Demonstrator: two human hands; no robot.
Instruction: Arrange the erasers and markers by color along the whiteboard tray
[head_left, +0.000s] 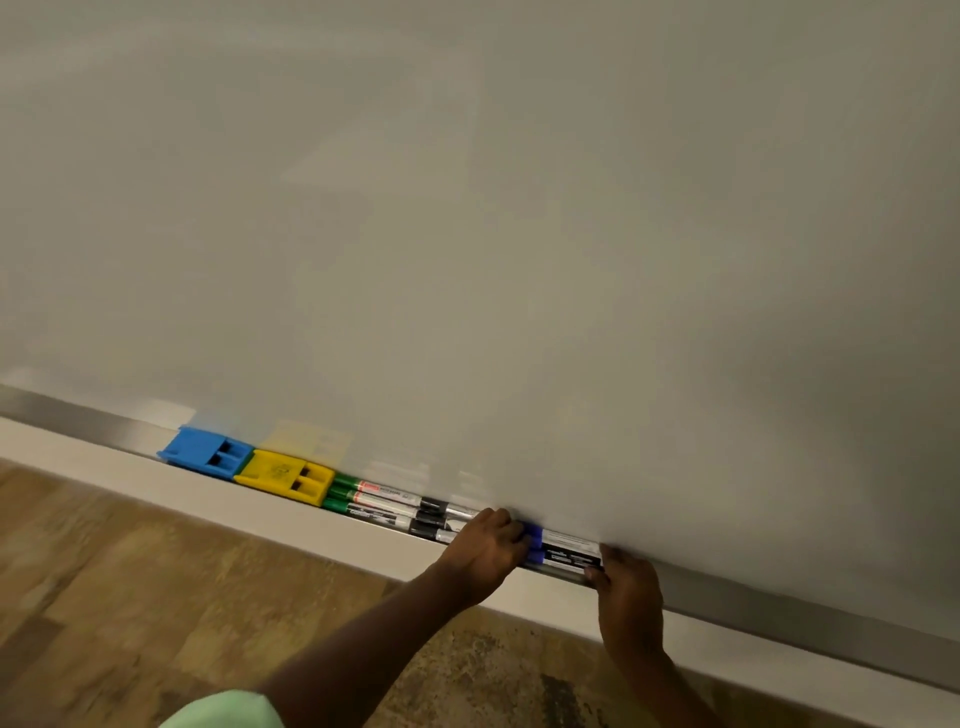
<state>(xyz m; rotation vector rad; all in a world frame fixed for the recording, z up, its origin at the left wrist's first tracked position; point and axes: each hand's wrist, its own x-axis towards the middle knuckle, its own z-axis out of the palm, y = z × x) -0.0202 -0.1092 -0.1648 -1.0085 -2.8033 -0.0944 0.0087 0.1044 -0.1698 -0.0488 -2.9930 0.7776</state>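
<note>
Head view takes in the whiteboard (519, 208) first, filling nearly everything above, with the tray (291, 514) running along its lower edge from far left down to near right. Everything I am sorting sits in that channel, because the row has to read as blocks of color. At the left end lies the blue eraser (205, 451), and the yellow eraser (283, 475) touches its right side, so the bulky pieces are grouped together. Right of them come the green-capped markers (374, 499), side by side and lying lengthwise, then the black-capped markers (434, 517) butted up against their ends.

The blue-capped markers (563, 553) are the bundle I am working on, at the right end of the row. My left hand (488, 556) curls over their cap end, fingers pressed onto the caps, and my right hand (626, 597) pinches the opposite end with its fingertips. I hold both ends, I judge, to square the bundle and push it snug against the black group.
</note>
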